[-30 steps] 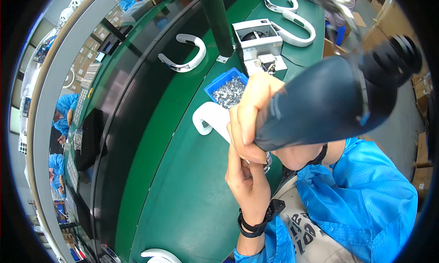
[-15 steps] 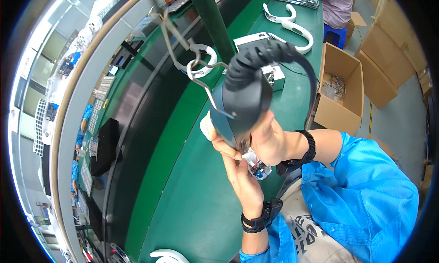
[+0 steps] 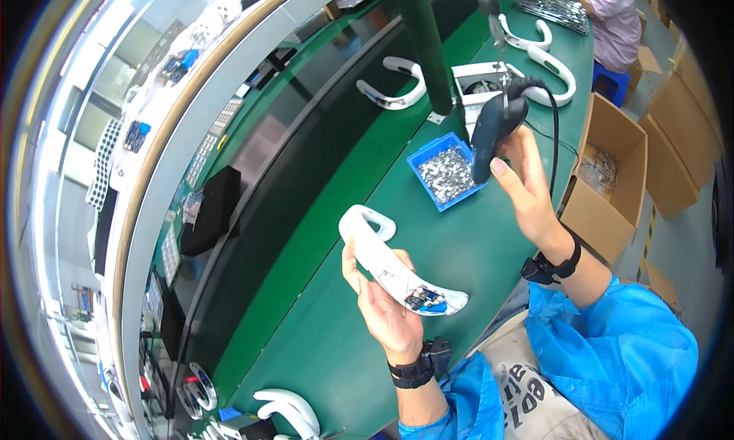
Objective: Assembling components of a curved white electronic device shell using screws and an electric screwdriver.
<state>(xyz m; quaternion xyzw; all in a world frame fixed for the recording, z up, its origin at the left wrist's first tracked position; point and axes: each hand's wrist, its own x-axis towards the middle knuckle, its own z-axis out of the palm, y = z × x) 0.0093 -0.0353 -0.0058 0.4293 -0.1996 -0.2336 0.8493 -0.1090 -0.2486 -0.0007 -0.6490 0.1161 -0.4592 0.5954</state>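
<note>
Head camera: from my distant seat, the green workbench [image 3: 321, 340] is the largest thing I see, running from the bottom toward the upper right. Just beside its right edge stands an open cardboard box [image 3: 604, 226]. The white curved device [image 3: 378, 256] is held over the bench, in front of the person — its looped end points away. The left hand [image 3: 390, 318] is closed on this device, gripping it around the middle part. The right hand [image 3: 527, 188] is half curled against the black tool [image 3: 495, 134]; whether it grips firmly, I cannot tell. This tool is tilted, its lower end beside or above the right side of the blue tray [image 3: 425, 189], I cannot say which. Smaller are the exposed electronics [image 3: 425, 298] at the device's near end. Smallest for me are the many metal parts [image 3: 445, 174] — they lie heaped inside the tray.
</note>
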